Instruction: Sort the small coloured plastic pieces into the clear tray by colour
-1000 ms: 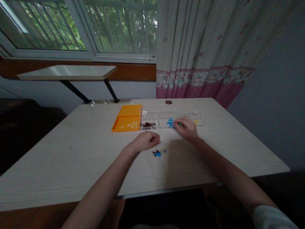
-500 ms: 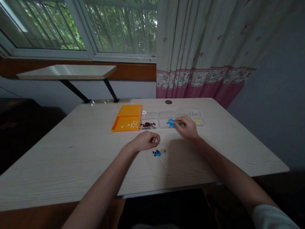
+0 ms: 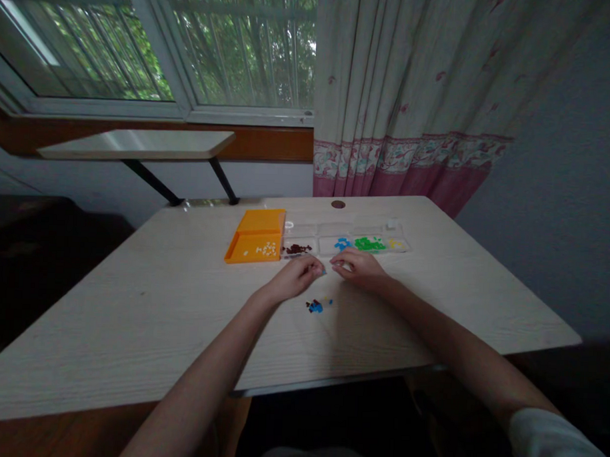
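Note:
My left hand [image 3: 303, 274] is closed in a pinch on a small blue piece [image 3: 324, 271], held above the table. Facing it, my right hand [image 3: 358, 267] has its thumb and fingers drawn together; anything between the tips is too small to make out. The two hands' fingertips are a narrow gap apart. Below them on the table lies a small pile of blue and dark brown pieces [image 3: 315, 307]. Just beyond my right hand, blue pieces [image 3: 342, 244] and green pieces [image 3: 369, 244] sit in a clear compartment tray [image 3: 335, 228].
Dark brown pieces [image 3: 297, 249] and yellow pieces [image 3: 395, 243] lie in other tray compartments. Left of the tray, an orange case [image 3: 259, 221] holds white pieces [image 3: 268, 249]. A raised shelf [image 3: 138, 143] stands at the table's back left, and a curtain [image 3: 380, 91] hangs behind.
My right hand has come back from the tray, toward me and left, uncovering the green pieces. My left hand has risen slightly and moved right, still with the blue piece.

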Available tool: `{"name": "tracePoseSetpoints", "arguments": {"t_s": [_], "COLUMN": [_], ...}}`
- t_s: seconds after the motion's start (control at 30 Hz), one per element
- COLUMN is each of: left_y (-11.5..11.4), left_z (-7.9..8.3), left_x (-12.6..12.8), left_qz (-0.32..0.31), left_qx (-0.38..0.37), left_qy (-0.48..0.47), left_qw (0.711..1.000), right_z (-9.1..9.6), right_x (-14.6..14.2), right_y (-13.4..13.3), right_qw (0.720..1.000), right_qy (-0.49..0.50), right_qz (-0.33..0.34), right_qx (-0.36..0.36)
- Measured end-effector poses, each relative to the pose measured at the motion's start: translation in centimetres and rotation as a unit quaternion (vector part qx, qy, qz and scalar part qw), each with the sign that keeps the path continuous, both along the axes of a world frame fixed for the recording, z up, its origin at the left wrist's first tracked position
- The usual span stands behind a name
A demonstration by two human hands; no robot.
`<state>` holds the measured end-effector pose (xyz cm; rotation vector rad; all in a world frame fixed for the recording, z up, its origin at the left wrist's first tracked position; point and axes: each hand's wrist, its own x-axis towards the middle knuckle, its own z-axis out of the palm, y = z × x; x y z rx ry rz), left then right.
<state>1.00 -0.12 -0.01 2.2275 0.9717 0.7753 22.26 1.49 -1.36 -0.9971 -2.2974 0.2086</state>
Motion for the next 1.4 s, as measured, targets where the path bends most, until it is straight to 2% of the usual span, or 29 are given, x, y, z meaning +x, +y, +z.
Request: {"name": "tracePoseSetpoints", "arguments": {"t_s": [0.13, 0.57, 0.67, 0.77, 0.87, 0.97, 1.13, 1.4], "left_y": [0.0, -0.2, -0.2, -0.5, -1.1, -1.9, -2.5, -2.2], "left_z": [0.0, 0.2, 0.1, 0.2, 0.6, 1.0, 1.3, 0.8], "left_x": [0.0, 0.1, 0.1, 0.2, 0.6, 1.1, 1.6, 1.5], "left_qz": [0.01, -0.003, 0.006, 0.011, -0.024, -0.07, -0.104, -0.122], "left_qx": [0.006, 0.011, 0.003, -0.014, -0.016, 0.019, 0.058, 0.045], "left_qy": [-0.006, 0.003, 0.008, 0.032, 0.082, 0.131, 0.18, 0.165], "left_qw": [1.0, 1.0, 1.0, 0.999, 0.996, 0.989, 0.976, 0.978], "right_z": [-0.4, -0.3, -0.2, 0.5, 1.3, 2.1, 2.4, 2.4], "right_x": [-1.2, -1.3, -1.2, -0.8, 0.0, 0.6, 0.7, 0.5], "right_y": [-1.2, -1.3, -1.3, -0.9, -0.5, -0.3, -0.5, -0.6], "right_qw": [0.999, 0.997, 0.998, 0.998, 0.99, 0.982, 0.978, 0.975], "right_qy": [-0.02, 0.023, 0.017, 0.038, 0.092, 0.131, 0.144, 0.151], "right_qz": [0.042, 0.061, 0.051, 0.009, -0.036, -0.055, -0.061, -0.053], "right_qx": [0.014, 0.036, 0.035, 0.055, 0.096, 0.128, 0.14, 0.153]}}
